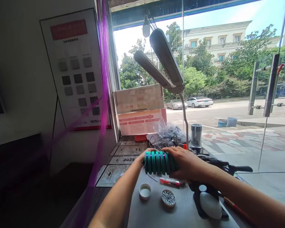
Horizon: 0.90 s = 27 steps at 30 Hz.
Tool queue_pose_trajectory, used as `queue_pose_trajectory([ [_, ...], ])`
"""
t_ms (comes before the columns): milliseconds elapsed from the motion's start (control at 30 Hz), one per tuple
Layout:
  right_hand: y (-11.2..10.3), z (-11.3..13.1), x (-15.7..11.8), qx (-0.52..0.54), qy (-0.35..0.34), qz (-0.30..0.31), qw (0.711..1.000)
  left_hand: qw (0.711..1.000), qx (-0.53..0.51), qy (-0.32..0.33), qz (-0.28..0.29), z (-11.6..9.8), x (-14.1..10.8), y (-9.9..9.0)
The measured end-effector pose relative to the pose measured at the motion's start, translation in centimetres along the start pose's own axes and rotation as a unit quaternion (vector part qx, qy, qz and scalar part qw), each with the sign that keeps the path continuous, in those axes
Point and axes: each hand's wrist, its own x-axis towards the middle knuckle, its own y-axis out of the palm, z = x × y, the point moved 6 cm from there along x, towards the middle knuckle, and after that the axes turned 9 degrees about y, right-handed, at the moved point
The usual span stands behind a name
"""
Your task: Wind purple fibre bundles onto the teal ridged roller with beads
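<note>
If the right hand [184,161] gripping the green coil [158,163] slips, a fall could scatter beads [168,198]; the left hand's [149,150] grip I cannot tell.

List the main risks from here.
1. The open dish of small beads sits below both hands, with no lid on it; a bump could scatter them.
2. The teal coil is held up between left hand and right hand, so a slip might drop it near the dish.
</note>
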Motion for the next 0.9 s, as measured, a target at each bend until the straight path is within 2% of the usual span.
queue_pose_trajectory([
  [67, 0.0, -0.1, 0.0, 0.006, 0.003, -0.006, 1.0, 0.991, 0.044, -0.041, 0.117, -2.4, 1.8, -0.8],
  [133, 0.1, -0.1, -0.1, -0.001, 0.006, -0.011, 1.0, 0.972, 0.089, -0.07, 0.208, -4.7, 2.6, -1.1],
  [167, 0.1, -0.2, -0.1, -0.006, 0.006, -0.015, 1.0, 0.963, 0.107, -0.075, 0.236, -5.7, 2.7, -1.1],
  [233, 0.1, -0.2, -0.2, -0.015, 0.004, -0.022, 1.0, 0.958, 0.131, -0.064, 0.246, -7.5, 2.4, -1.0],
  [367, 0.2, -0.1, -0.2, -0.024, -0.002, -0.029, 0.999, 0.975, 0.13, 0.012, 0.179, -9.5, 0.0, -0.5],
  [533, 0.3, -0.3, 0.0, -0.029, -0.008, -0.036, 0.999, 0.99, 0.073, 0.101, 0.07, -9.6, -3.8, 0.3],
  [667, 0.5, -0.4, 0.0, -0.036, -0.012, -0.041, 0.998, 0.99, 0.08, 0.117, -0.013, -8.8, -5.8, 1.2],
  [833, 0.3, -0.1, -0.3, -0.05, -0.014, -0.062, 0.997, 0.985, 0.118, 0.115, -0.056, -8.0, -8.1, 2.6],
  [900, 0.2, 0.0, -0.2, -0.042, -0.011, -0.056, 0.997, 0.979, 0.135, 0.121, -0.095, -7.1, -9.3, 3.0],
])
